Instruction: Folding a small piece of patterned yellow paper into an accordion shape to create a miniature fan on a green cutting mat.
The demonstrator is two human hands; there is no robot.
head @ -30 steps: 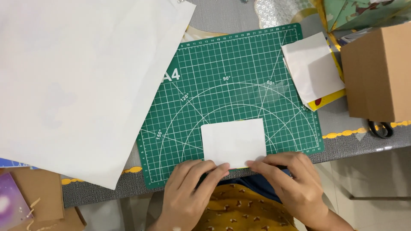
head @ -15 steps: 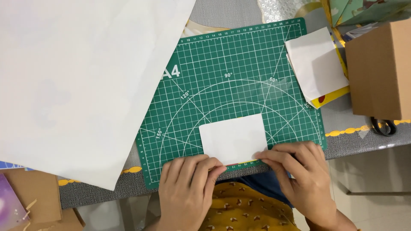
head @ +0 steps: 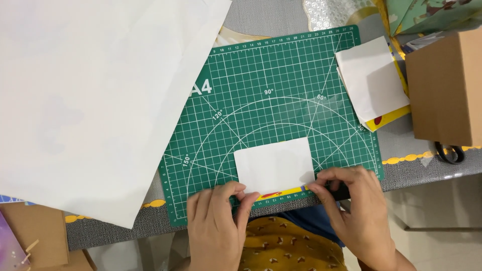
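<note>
Head view. A small white folded paper (head: 275, 168) lies flat near the front edge of the green cutting mat (head: 281, 80), slightly left of the mat's front right corner. The left hand (head: 218, 226) presses its fingertips on the paper's front left corner; the right hand (head: 351, 206) pinches at the front right corner, thumb and forefinger closed on the paper's edge, where a dark object under the fingers cannot be identified. A yellow, red-marked strip shows beneath the paper's front edge, so it is probably coloured on its underside. The sheet appears light, thin and pliable: it would crease readily, slide on the smooth mat and tear if pulled hard, and is best taken at corners or along a folded edge. A large white sheet (head: 85, 95) covers the mat's left side and the table's back left corner. More folded paper (head: 369, 80) sits at the mat's right edge beside a brown cardboard box (head: 444, 88), cut off by the frame. A dark loop below the box, perhaps scissor handles, is hard to make out.
</note>
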